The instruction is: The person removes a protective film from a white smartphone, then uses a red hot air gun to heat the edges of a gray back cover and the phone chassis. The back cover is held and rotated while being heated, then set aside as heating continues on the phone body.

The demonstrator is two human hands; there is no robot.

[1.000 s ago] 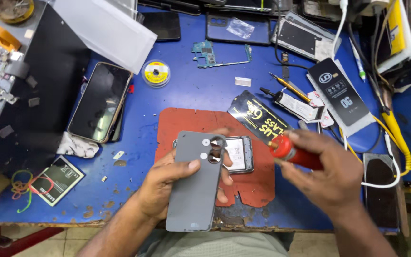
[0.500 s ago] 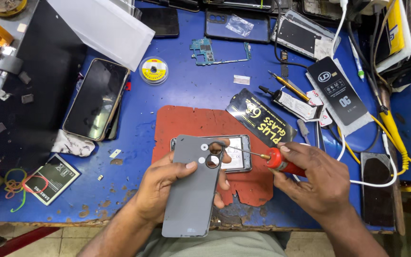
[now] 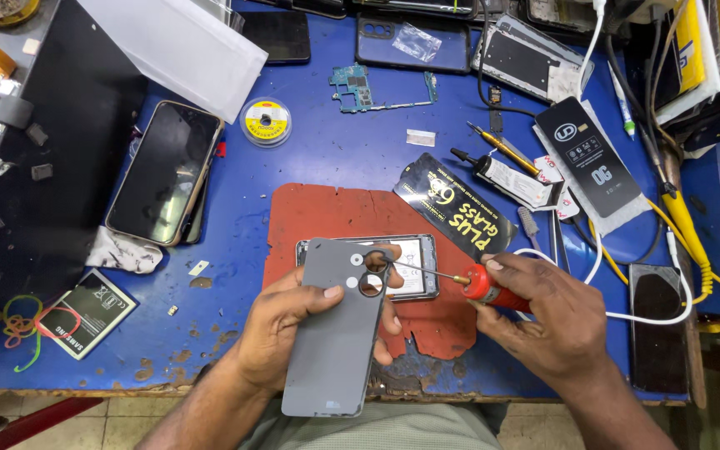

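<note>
My left hand (image 3: 289, 321) grips a grey phone back cover (image 3: 335, 333), held tilted over an opened phone (image 3: 414, 267) that lies on a worn red mat (image 3: 335, 212). The cover has round camera cut-outs near its top. My right hand (image 3: 547, 321) holds a red-handled screwdriver (image 3: 493, 289). Its thin shaft points left, and the tip sits at the cover's camera holes, above the open phone.
On the blue table lie a dark-screened phone (image 3: 164, 171), a solder spool (image 3: 266, 122), a green circuit board (image 3: 368, 87), a black screen-protector packet (image 3: 456, 208), a glue tube (image 3: 506, 177), a battery (image 3: 85, 312), cables at the right and a black phone (image 3: 656, 325).
My right hand has brought the screwdriver leftward, so its tip now reaches the cover's camera holes. My left hand keeps the cover over the open phone.
</note>
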